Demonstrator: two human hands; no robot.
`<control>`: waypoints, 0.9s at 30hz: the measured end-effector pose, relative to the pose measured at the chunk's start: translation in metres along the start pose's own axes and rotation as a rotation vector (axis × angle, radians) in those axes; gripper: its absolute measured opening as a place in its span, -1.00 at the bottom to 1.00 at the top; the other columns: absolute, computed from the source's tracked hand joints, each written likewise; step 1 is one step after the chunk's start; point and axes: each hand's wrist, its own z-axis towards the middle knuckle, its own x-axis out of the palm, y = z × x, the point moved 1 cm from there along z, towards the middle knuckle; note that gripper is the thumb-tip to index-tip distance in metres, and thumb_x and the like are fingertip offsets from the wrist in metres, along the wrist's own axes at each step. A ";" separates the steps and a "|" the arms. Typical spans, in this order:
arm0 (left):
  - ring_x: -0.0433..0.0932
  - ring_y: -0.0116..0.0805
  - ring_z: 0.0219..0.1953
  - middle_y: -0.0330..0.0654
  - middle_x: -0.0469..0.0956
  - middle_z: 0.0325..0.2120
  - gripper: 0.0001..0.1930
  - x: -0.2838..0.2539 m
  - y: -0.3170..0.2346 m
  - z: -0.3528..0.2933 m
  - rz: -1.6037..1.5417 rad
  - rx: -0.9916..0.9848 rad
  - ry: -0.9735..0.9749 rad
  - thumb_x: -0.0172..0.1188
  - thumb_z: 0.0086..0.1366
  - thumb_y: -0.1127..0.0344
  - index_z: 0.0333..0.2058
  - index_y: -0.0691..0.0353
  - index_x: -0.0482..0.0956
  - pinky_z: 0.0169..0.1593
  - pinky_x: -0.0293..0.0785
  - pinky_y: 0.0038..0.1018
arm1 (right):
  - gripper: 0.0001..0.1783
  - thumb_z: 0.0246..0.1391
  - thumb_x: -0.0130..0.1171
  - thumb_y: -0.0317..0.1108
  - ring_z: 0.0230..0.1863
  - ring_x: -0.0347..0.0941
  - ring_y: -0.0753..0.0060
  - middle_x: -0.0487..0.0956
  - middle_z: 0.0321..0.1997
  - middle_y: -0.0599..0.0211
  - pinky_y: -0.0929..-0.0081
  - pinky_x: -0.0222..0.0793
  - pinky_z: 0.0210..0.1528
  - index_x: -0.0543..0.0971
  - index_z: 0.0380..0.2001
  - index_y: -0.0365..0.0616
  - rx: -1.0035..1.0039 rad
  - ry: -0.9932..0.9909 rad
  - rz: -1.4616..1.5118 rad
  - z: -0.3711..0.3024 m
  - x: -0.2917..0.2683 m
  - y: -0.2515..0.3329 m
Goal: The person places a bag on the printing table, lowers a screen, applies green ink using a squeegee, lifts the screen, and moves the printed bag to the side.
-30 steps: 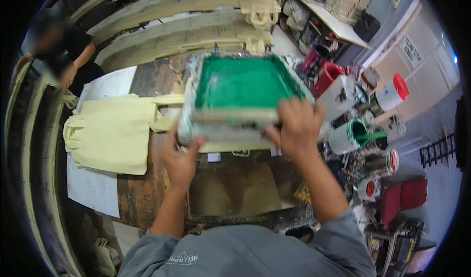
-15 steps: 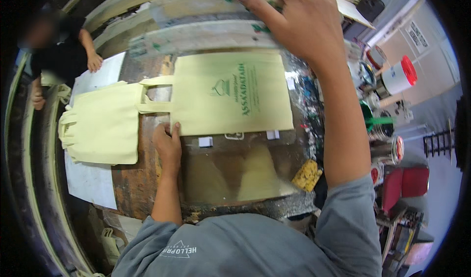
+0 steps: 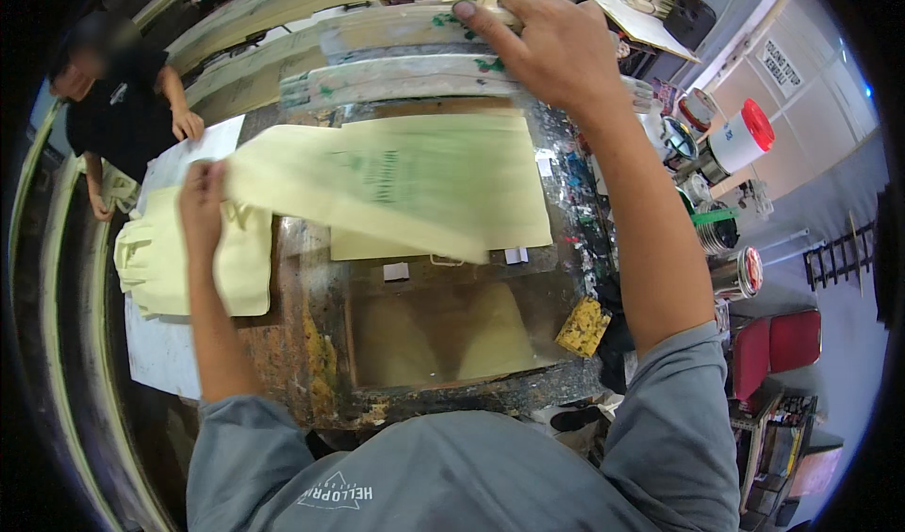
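My left hand (image 3: 201,197) is closed on one end of a pale yellow tote bag (image 3: 302,174) with a green print. The bag is lifted and slanting, smeared by motion. Beneath it a flat pale yellow piece (image 3: 514,221) lies on the worktable; I cannot tell whether it is another bag or a board. My right hand (image 3: 566,51) grips the near-right part of a raised printing screen frame (image 3: 396,75), wrapped in clear tape with green ink smears. Below my left hand rests a stack of pale yellow tote bags (image 3: 247,273), their handles toward the left.
A yellow sponge (image 3: 582,327) sits at the table's right front. Paint tins (image 3: 735,273) and a white tub with a red lid (image 3: 740,141) stand along the right. Across the left corner, a person in black (image 3: 127,108) stands by a white sheet (image 3: 165,358). A red chair (image 3: 792,342) is farther right.
My left hand has moved up and left, pulling the printed bag off the flat yellow piece toward the stack. The right hand still holds the screen frame up.
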 end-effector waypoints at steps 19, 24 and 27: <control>0.03 0.40 0.59 0.18 0.19 0.54 0.15 0.278 -0.262 -0.160 0.247 0.087 0.622 0.02 0.26 -0.69 0.47 0.24 0.40 0.49 -0.18 0.57 | -0.08 0.39 -0.14 0.58 -0.45 0.52 0.27 0.63 -0.48 0.29 0.21 0.45 -0.38 0.72 -0.34 -0.12 0.037 0.118 0.054 -0.008 -0.001 0.013; 0.03 0.28 0.61 0.11 0.08 0.61 0.21 0.274 -0.280 -0.138 0.338 0.028 0.865 0.10 0.20 -0.70 0.55 0.14 0.26 0.50 -0.20 0.56 | -0.29 0.35 0.11 0.40 -0.36 0.60 -0.28 0.69 -0.38 -0.01 -0.11 0.50 -0.14 0.73 -0.34 -0.09 -0.064 0.100 -0.054 0.001 0.012 -0.009; 0.18 0.21 0.55 0.19 0.20 0.52 0.11 0.233 -0.274 -0.096 0.074 -0.172 0.501 0.45 0.20 -0.34 0.57 0.13 0.22 0.54 0.05 0.31 | -0.22 0.33 0.13 0.42 -0.31 0.58 -0.14 0.64 -0.41 -0.01 -0.05 0.34 -0.09 0.65 -0.36 -0.22 -0.059 0.003 0.067 0.001 0.001 -0.002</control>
